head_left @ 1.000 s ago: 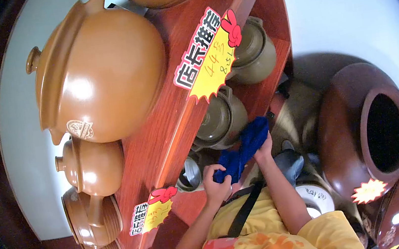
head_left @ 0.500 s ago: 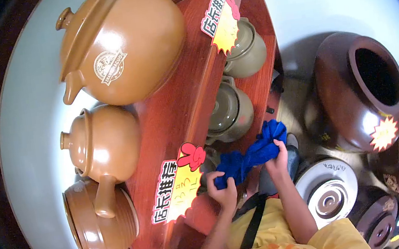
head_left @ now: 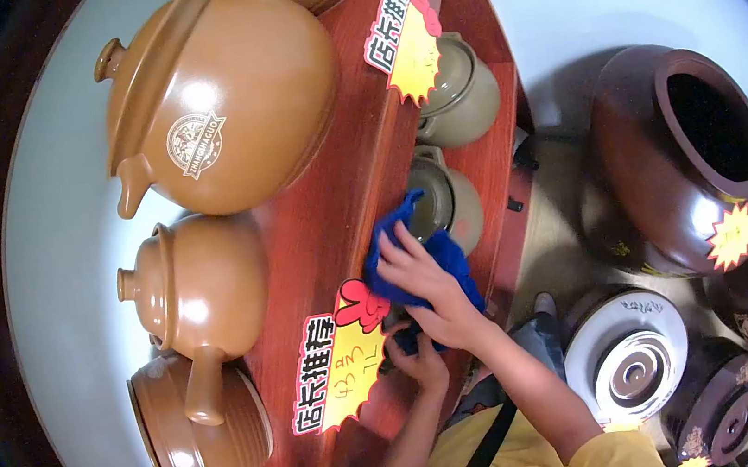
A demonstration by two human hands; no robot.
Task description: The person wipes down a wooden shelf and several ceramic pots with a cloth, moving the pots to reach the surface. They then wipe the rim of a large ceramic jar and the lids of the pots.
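Note:
A blue cloth lies bunched against a lidded olive-green pot on the lower shelf. My right hand presses onto this cloth, its fingers reaching over it beside the pot's lid. Just below, my left hand is curled close to the cloth's lower end, by another dark pot mostly hidden behind the hands and a price sign. What the left fingers grip cannot be made out. A second lidded olive-green pot stands farther along the same shelf.
Brown clay pots, including a large one and a small handled one, line the upper red shelf. Price signs stick out from its edge. Large dark jars and a pale round lid stand on the floor at right.
My right hand has swung left with the blue cloth, from in front of my body to the green pot. The left hand has dropped slightly lower. The view has shifted a little.

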